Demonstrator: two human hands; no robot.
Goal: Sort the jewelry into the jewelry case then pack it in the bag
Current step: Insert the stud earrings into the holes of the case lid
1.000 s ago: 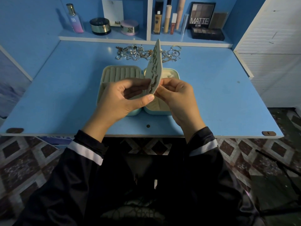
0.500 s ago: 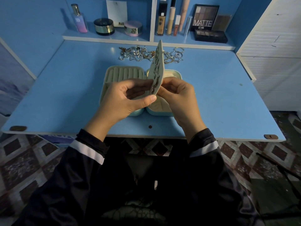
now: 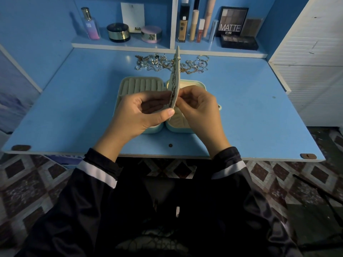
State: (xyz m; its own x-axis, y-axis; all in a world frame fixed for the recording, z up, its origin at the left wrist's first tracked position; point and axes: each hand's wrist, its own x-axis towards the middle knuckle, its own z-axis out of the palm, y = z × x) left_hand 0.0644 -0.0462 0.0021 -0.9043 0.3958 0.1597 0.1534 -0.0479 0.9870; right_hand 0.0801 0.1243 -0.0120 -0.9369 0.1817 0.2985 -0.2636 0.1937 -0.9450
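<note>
Turning nearer edge-on, panel is standing upright above the case; left hand is pinching its lower edge, right hand is pinching its back (looks thin, stiff, light; edges are the safest hold).

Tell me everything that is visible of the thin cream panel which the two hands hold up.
The thin cream panel stands nearly upright, seen almost edge-on. Small metallic jewelry pieces sit on its left face. The left hand grips its lower end, the right hand pinches its right side, above the open pale green jewelry case.
</note>
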